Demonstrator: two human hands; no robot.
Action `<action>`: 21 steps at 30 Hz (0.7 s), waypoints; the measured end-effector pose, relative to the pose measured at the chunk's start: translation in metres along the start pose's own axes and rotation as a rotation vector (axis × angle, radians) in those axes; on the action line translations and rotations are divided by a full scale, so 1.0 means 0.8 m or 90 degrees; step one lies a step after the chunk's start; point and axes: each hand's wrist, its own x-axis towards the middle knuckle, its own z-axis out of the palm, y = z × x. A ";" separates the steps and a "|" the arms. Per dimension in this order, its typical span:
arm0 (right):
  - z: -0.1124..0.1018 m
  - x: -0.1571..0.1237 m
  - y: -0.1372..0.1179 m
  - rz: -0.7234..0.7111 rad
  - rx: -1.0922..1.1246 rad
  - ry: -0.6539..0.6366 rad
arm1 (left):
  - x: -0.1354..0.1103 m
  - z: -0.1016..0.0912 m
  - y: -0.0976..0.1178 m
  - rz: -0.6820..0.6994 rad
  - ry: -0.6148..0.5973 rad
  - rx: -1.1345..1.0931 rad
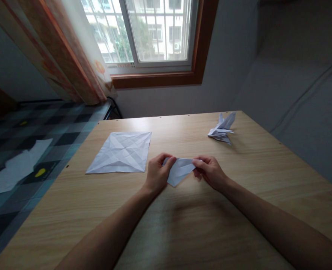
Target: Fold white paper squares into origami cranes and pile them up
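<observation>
Between my two hands is a small folded piece of white paper (180,170), held a little above the table with one corner pointing down towards me. My left hand (159,169) grips its left side, thumb on top and fingers behind. The right-hand corner is pinched between the thumb and fingers of my right hand (209,168). Just left of my left hand lies a flat, creased square sheet of white paper (123,152). Beyond my right hand stands a folded white paper figure (222,129) with several pointed flaps.
The light wooden table (120,210) ends at a far edge below the window (160,33). At left, a bed with a checked cover (70,129) carries loose white paper sheets (16,168). A patterned curtain (70,48) hangs behind it. A grey wall (303,93) borders the right.
</observation>
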 end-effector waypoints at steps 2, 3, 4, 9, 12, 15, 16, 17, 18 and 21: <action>0.000 0.001 -0.002 0.019 0.051 -0.013 | 0.000 0.001 -0.002 0.003 0.010 -0.012; 0.000 0.002 -0.003 0.029 0.065 -0.013 | -0.001 0.001 -0.003 0.004 0.014 -0.010; 0.000 0.002 -0.004 0.038 0.075 -0.009 | -0.001 0.001 -0.005 0.007 0.021 0.002; 0.000 0.003 -0.008 0.042 0.081 0.057 | -0.006 -0.004 -0.006 0.185 0.065 0.178; 0.000 0.002 -0.011 0.019 0.066 0.093 | -0.011 -0.005 -0.003 0.319 -0.025 0.323; 0.002 0.001 -0.011 0.001 0.048 0.096 | -0.017 -0.001 -0.003 0.349 -0.088 0.450; 0.002 0.001 -0.011 -0.003 0.043 0.092 | -0.018 0.001 -0.003 0.347 -0.099 0.470; 0.002 0.000 -0.010 -0.007 0.038 0.086 | -0.019 0.002 -0.004 0.343 -0.109 0.475; 0.003 0.000 -0.009 -0.011 0.034 0.079 | -0.019 0.003 -0.005 0.338 -0.117 0.469; 0.003 0.000 -0.006 -0.018 0.036 0.076 | -0.018 0.003 -0.005 0.312 -0.141 0.402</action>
